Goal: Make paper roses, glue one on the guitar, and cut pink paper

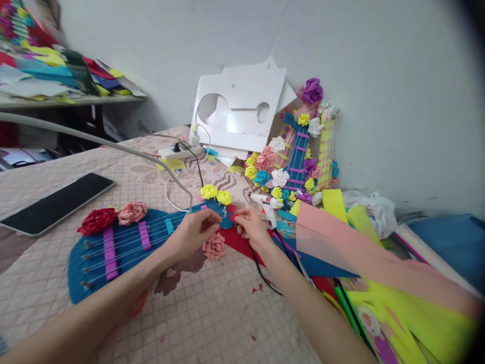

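A blue toy guitar (129, 237) with thin strings, purple and light-blue strips and paper flowers lies flat on the table. My left hand (195, 230) is over its narrow end, fingers half curled, with a gap between thumb and fingers and nothing seen in them. My right hand (253, 231), closed in a pinch, holds a small red paper piece (234, 217) near the guitar's tip. Two yellow paper flowers (215, 194) sit on the guitar above my left hand. Beside that hand lies a pink paper flower (214, 246). Red paper (237, 242) lies under my right hand.
A white glue gun (267, 205) lies beyond my right hand, its black cable (261, 273) curving under my forearm. Decorated guitars (299, 151) lean on the wall. Paper sheets (341, 232) crowd the right; a phone (56, 202) and grey stand arm (113, 144) are left.
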{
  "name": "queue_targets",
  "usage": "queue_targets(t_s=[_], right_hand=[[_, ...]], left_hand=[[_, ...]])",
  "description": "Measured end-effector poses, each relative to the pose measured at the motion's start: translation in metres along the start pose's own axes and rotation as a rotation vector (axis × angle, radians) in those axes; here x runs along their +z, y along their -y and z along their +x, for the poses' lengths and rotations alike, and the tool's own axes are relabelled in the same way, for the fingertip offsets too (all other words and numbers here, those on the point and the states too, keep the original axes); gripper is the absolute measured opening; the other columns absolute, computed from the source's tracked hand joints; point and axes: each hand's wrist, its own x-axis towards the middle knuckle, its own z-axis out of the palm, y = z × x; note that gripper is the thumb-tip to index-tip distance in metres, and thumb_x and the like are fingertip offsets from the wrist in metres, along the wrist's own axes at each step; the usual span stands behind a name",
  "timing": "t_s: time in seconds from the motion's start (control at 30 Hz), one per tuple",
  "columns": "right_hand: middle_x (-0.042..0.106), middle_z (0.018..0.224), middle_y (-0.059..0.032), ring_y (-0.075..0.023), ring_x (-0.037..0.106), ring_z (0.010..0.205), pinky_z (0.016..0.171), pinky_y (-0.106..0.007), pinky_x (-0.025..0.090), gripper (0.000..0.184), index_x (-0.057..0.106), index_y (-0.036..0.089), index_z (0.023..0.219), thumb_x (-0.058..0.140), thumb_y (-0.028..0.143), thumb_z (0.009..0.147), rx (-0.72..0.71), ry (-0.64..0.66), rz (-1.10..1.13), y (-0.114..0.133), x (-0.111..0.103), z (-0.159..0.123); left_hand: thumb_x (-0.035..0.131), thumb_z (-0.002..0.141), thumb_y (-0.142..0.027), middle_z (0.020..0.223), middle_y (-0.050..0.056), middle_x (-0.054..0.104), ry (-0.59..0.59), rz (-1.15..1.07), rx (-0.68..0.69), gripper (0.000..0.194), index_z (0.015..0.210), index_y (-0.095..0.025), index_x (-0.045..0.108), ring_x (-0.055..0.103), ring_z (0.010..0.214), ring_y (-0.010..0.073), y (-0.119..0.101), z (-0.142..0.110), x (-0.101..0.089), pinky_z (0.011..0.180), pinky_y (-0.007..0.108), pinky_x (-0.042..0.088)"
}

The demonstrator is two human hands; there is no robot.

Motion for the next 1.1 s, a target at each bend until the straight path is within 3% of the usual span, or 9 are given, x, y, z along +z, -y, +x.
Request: queue_targets(t_s=[0.37,0.63,1.1], right_hand=[[0.047,0.050,0.0129,-0.0044,0.041,0.029,0.028,-0.012,0.015,0.027,0.040,0.023,0.081,0.060,0.021,0.063,0.047,-0.015,-0.068,0.002,0.000,0.004],[0.050,0.048,0.0109,-0.0050,0.042,0.027,0.026,-0.012,0.016,0.023,0.039,0.023,0.081,0.059,0.030,0.072,0.077,-0.007,-0.130,0.004,0.000,0.010],[0.053,0.047,0.0122,-0.0049,0.041,0.026,0.025,-0.012,0.020,0.029,0.040,0.021,0.083,0.062,0.015,0.065,0.034,0.021,-0.259,0.007,0.001,0.016]], left_hand=[[0.052,0.082,-0.024,0.078,0.002,0.067,-0.004,0.052,0.014,0.015,0.090,-0.017,0.062,0.059,0.068,0.0131,-0.003,-0.001,0.000,0.062,0.023,0.044],[0.051,0.082,-0.024,0.080,0.002,0.068,-0.012,0.048,0.022,0.016,0.091,-0.017,0.062,0.060,0.070,0.0137,-0.004,-0.001,0.000,0.063,0.023,0.045],[0.052,0.081,-0.022,0.081,0.003,0.069,-0.020,0.047,0.033,0.015,0.091,-0.017,0.062,0.061,0.071,0.0144,-0.002,-0.002,-0.001,0.064,0.024,0.046]])
